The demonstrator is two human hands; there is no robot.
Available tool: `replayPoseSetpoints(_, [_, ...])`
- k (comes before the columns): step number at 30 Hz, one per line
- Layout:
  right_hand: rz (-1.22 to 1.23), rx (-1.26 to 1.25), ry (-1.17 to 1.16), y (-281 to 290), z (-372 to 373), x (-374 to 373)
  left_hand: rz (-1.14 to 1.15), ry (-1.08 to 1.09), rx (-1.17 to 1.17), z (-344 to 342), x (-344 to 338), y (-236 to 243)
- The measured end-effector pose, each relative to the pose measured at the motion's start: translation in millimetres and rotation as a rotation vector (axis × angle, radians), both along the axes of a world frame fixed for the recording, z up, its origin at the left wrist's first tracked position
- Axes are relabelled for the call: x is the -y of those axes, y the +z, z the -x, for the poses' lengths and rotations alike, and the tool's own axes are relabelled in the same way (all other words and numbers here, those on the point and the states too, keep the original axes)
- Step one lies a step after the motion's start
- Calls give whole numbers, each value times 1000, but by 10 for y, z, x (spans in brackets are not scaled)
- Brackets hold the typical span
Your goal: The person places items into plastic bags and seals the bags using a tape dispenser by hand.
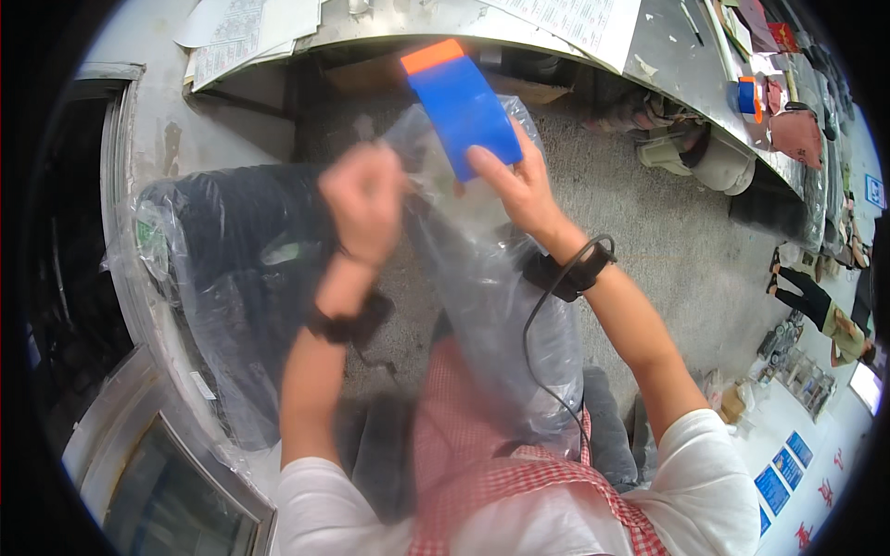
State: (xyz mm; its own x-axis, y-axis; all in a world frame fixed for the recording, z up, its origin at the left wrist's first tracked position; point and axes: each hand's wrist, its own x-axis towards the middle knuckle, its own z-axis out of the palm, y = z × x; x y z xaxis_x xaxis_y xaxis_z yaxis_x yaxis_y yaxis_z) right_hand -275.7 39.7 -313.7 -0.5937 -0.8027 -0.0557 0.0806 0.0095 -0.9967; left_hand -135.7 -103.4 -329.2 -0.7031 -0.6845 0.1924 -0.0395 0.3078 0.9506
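My right hand (519,181) grips a smooth blue curved piece with an orange end (468,116), its thumb pressed on the lower edge. Clear plastic (473,269), cloudy and crinkled, hangs below and behind that hand and runs down over my lap. I cannot tell whether my right fingers also pinch it. To the left, my left hand (363,199) is closed like a fist and smeared by motion, close beside the plastic's upper left edge. What it holds, if anything, does not show. Both wrists wear black bands with a cable.
A dark plastic-wrapped bundle (250,232) stands at left by a metal-framed window (176,491). Ahead is a curved-looking table (667,56) with papers (575,23) and a blue-orange roll (749,97). Pale bundled goods (695,153) lie beneath it. Another person (825,310) is far right.
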Motion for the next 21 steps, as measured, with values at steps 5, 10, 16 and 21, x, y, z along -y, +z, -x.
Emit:
replayPoseSetpoints(5, [20,172,75,143,-198,152,-1028,-408,356,780,1326,-302])
replayPoseSetpoints(10, [-21,15,36,47,-50,89,-569,-592,589,1320,1352,48])
replayPoseSetpoints(16, [32,103,45,119,-52,181,-1257,-661,371,1246,1600,-687])
replayPoseSetpoints(21, [-50,223,-52,375,70,205,-860,-503,437,1637,1382,-726])
